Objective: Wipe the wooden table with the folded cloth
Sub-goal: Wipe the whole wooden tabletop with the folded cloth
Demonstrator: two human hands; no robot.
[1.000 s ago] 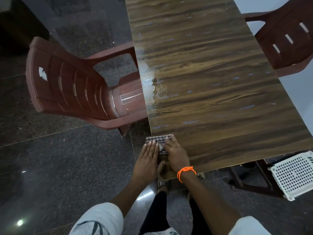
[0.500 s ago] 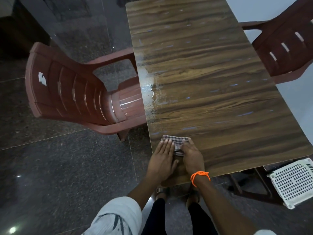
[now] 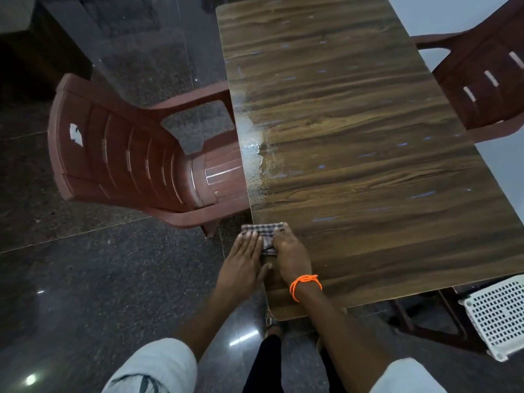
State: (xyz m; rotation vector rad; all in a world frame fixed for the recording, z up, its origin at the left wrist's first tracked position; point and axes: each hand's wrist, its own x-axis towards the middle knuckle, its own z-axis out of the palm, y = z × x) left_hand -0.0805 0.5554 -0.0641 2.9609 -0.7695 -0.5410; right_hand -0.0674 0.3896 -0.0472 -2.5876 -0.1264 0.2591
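Evidently the folded cloth [image 3: 262,233] is pressed flat under the straight fingers of the left hand [image 3: 243,260] and right hand [image 3: 289,255] at the worktop's [image 3: 368,165] seven-o'clock corner, while a dull smear [image 3: 255,154] toward nine o'clock is judged unwiped.

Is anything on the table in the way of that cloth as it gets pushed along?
Nothing visible. Both hands, left and right, press the cloth at the table's near corner; ahead lies only bare top with a wet smear.

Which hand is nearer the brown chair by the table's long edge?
Left. The left hand presses the checked cloth at the table edge just below the brown chair; the right hand lies beside it, further onto the table.
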